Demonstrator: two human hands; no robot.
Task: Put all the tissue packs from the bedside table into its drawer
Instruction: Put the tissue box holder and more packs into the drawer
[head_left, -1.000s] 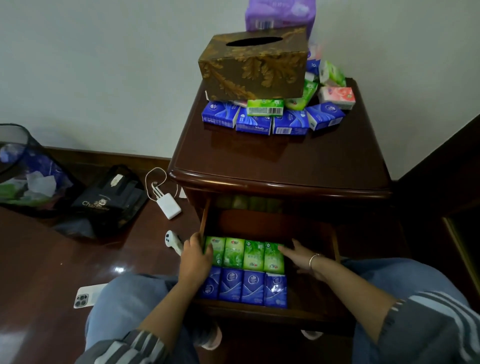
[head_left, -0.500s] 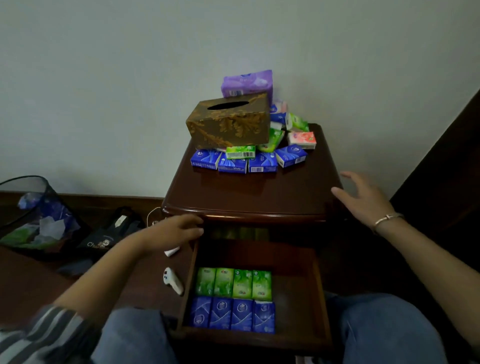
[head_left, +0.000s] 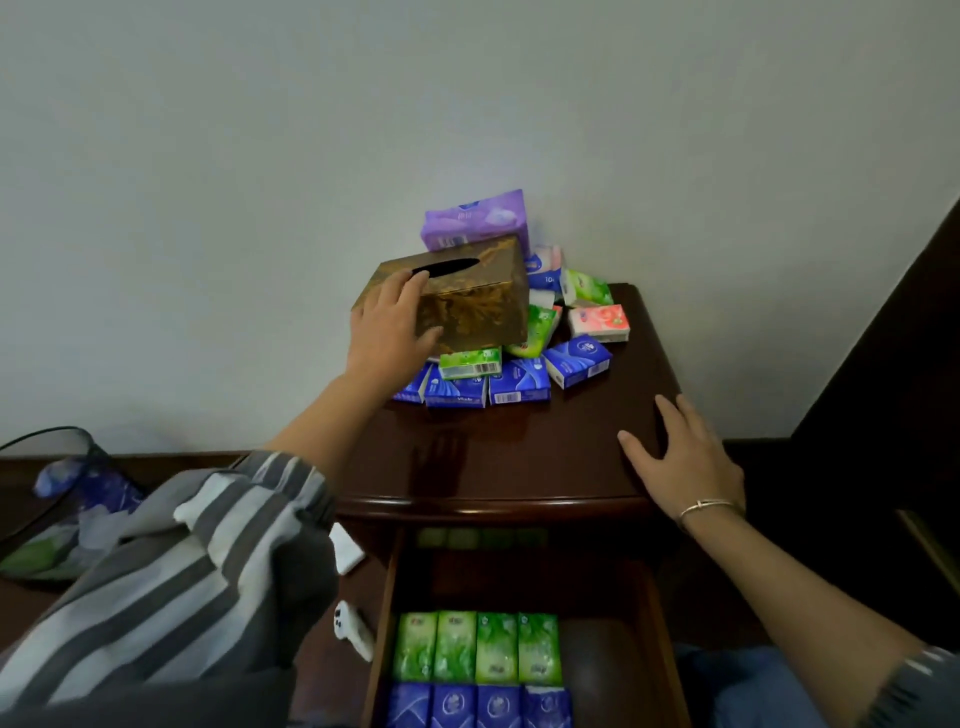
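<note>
**Left hand on the tissue box, right hand flat on the table**

View from the head, down onto a dark wooden bedside table (head_left: 519, 457) against a pale wall, with its drawer (head_left: 602, 654) pulled open below.

At the back of the table, a heap of tissue packs (head_left: 519, 382). A front row of blue ones lying flat side by side, barcode edges toward the drawer. A green pack (head_left: 470, 362) flat on top of that row, long axis left to right. More green, white and pink packs tumbled at mixed angles to the right. A large purple pack (head_left: 475, 218) on edge at the wall, long axis left to right.

Perched on the heap, a brown-and-gold tissue box (head_left: 478, 306), slot upward, long axis left to right.

Left hand (head_left: 392, 332) stretched across to the box's left end, fingers (head_left: 400, 288) curled over its top edge beside the slot, thumb against the front face.

Right hand (head_left: 685, 457) palm-down on the table's front right part, fingers (head_left: 672, 418) straight and a little apart, pointing toward the wall, holding nothing. A thin bracelet (head_left: 706, 506) at the wrist.

Inside the drawer, toward its left side, two tidy rows of four: a green row (head_left: 475, 647) behind, a blue row (head_left: 478, 704) in front. Each pack with its long axis front to back, sides touching.

On the floor to the left, a mesh wastebasket (head_left: 52, 467) with wrappers inside, a white charger (head_left: 347, 551) and a small white device (head_left: 356, 631). A striped sleeve (head_left: 182, 571) in the foreground.
</note>
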